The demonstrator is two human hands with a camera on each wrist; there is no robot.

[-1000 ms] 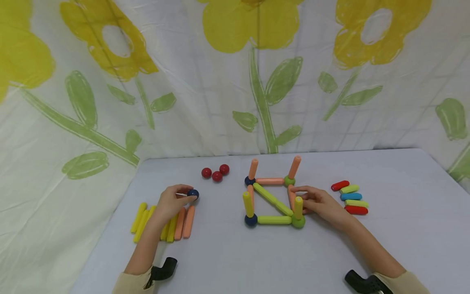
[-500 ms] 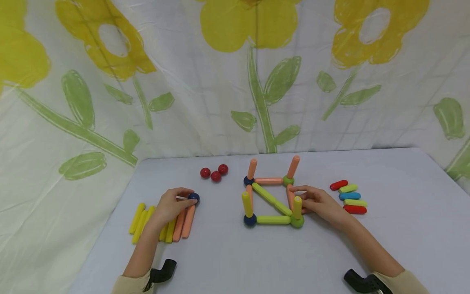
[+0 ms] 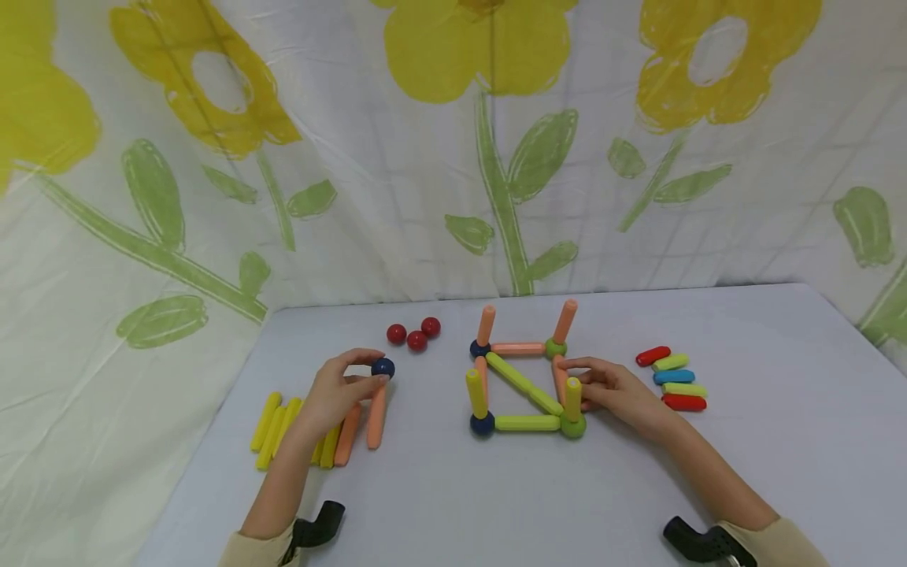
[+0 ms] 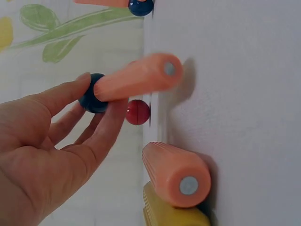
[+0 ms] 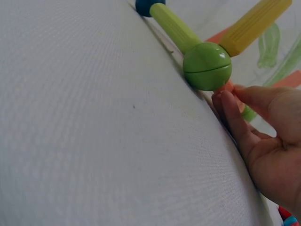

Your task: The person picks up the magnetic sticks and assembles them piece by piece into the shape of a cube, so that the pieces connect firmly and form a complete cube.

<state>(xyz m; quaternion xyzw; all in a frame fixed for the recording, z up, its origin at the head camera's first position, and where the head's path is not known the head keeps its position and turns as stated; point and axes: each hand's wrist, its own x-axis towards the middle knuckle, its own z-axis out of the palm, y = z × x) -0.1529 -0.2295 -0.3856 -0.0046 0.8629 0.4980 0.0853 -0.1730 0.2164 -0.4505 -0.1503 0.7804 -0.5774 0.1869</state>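
On the counter sits a frame, its right side pinched by the right hand, while the left hand, fingers curved, holds up an orange stick by its attached blue ball.

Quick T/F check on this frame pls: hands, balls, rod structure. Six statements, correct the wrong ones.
1. The left hand grips a dark blue ball. True.
2. No rod touches that ball. False: an orange rod meets it end-on.
3. The right hand pinches an orange side rod of the frame. True.
4. The frame's corners are all green. False: two corner balls are green, two dark blue.
5. Four upright rods rise from the corners. True.
6. Five loose red balls are visible. False: there are three red balls.
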